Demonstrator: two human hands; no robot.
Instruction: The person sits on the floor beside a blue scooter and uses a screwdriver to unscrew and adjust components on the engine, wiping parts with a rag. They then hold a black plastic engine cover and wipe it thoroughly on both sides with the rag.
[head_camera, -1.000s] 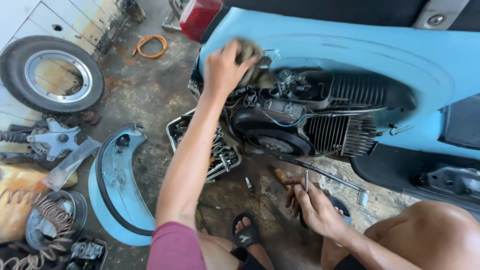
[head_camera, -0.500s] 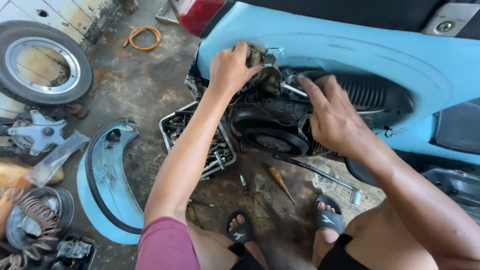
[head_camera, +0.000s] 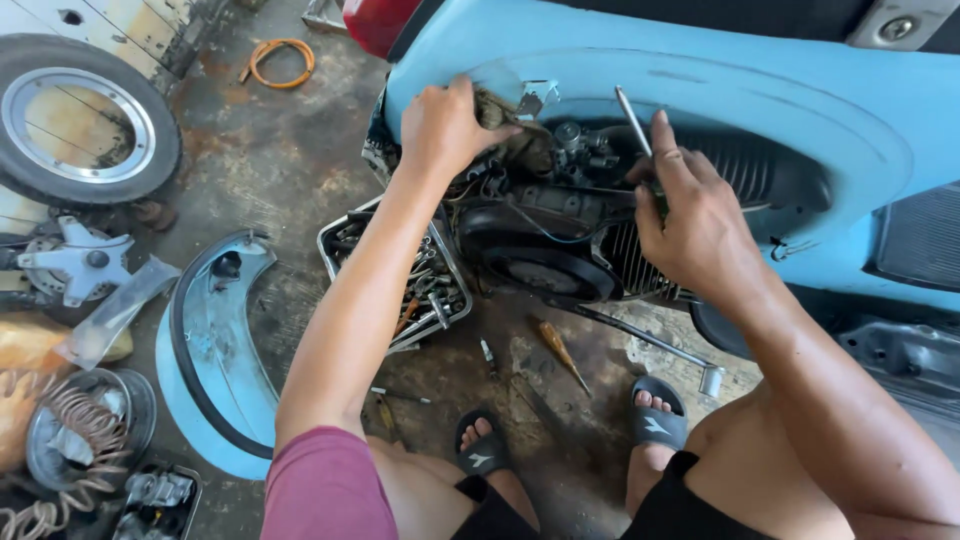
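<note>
Under the cutaway side of the pale blue scooter body (head_camera: 700, 90), the exposed grey metal engine (head_camera: 560, 235) sits just above the stained concrete floor (head_camera: 270, 170).

Left hand: the left hand (head_camera: 445, 125) is closed in a fist around a crumpled olive-brown rag (head_camera: 510, 135), pressing it against the upper left corner of the engine bay, close under the body's edge.

Right hand: the right hand (head_camera: 695, 225) lies palm down on the finned cylinder, fingers together and curled; its thumb and forefinger pinch the lower end of a thin silver metal rod tool (head_camera: 632, 120).

Tool axis: the rod runs steeply up and slightly left from the right hand, its free tip near the rim of the body opening.

Key relation: the rag and the small carburettor-like cluster (head_camera: 580, 155) lie left of the right hand and right of the left fist; the cluster sits between the two hands, and the rod's shaft passes just beside it. The left hand is nearer the rag, the right hand nearer the rod's working end.

Engine fan cover: a round black fan housing (head_camera: 540, 260) sits below and between both forearms.

Floor near the feet: a wire basket of mixed hand tools (head_camera: 410, 290) stands at the engine's left edge; a wooden-handled screwdriver (head_camera: 562, 352) lies apart on the floor, untouched.

Further left: a detached pale blue side panel (head_camera: 215, 360) and a spare wheel with tyre (head_camera: 80, 115).
</note>
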